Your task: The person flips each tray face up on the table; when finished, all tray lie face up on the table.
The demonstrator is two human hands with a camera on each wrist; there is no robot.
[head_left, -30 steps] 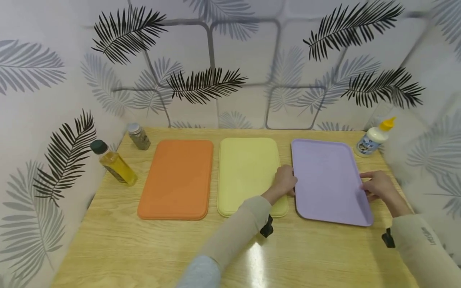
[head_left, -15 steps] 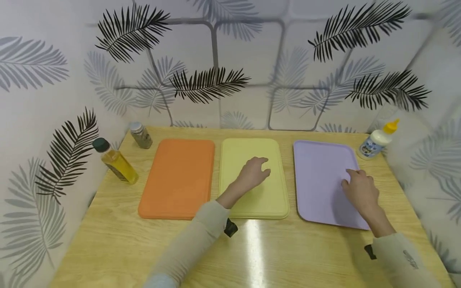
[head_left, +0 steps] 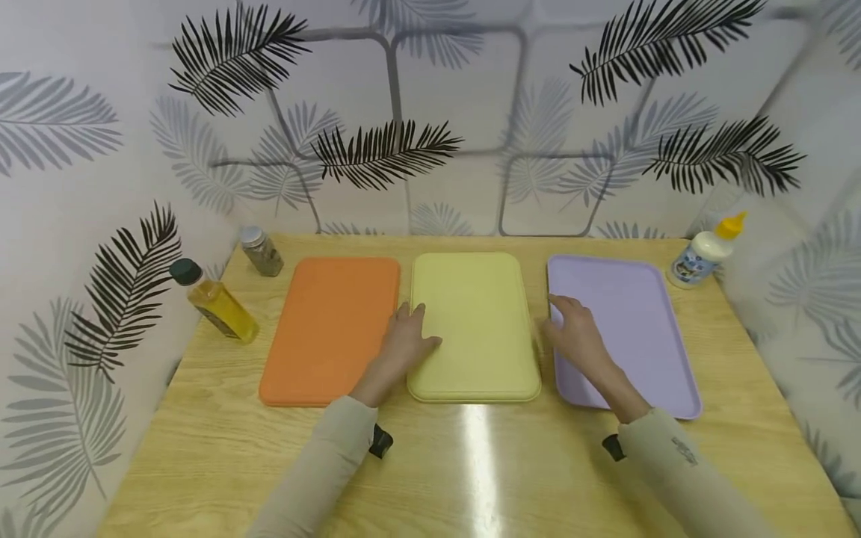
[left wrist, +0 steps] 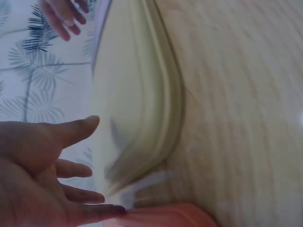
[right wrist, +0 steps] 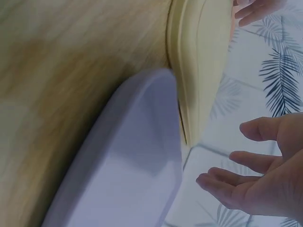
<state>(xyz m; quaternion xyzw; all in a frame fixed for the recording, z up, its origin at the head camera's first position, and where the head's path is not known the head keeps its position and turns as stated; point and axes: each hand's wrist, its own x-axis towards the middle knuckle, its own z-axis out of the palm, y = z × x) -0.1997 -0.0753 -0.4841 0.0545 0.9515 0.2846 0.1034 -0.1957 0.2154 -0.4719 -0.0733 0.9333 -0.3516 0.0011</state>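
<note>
Left hand: the left hand (head_left: 400, 340) has its fingers loosely spread and grips nothing; it lies over the gap between two trays, and whether it touches either cannot be told.
Right hand: the right hand (head_left: 577, 336) has its fingers relaxed, thumb apart, likewise gripping nothing, over the left edge of the purple tray (head_left: 635, 329); contact cannot be told.
Yellow tray: the yellow tray (head_left: 479, 329), a smooth rounded rectangle with a stepped rim, lies between the hands.
Orange tray: the orange tray (head_left: 336, 329), matte and round-cornered, reaches leftward from under the left hand, which hides part of its right edge.
Purple tray: smooth, with a raised wall, extending rightward beneath the right hand.
Table: the wood-grained table (head_left: 430, 463) spreads below both hands.
Oil bottle: left of the left hand, the clear oil bottle (head_left: 225, 310) contains yellow liquid under a dark green cap.
Jar: farther up-left, the grey-capped jar (head_left: 264, 255) holds speckled contents.
Glue bottle: beyond the right hand, rightward, the white glue bottle (head_left: 702, 256) has a yellow nozzle.
Wall: farthest, the leaf-patterned wall (head_left: 464, 187).
</note>
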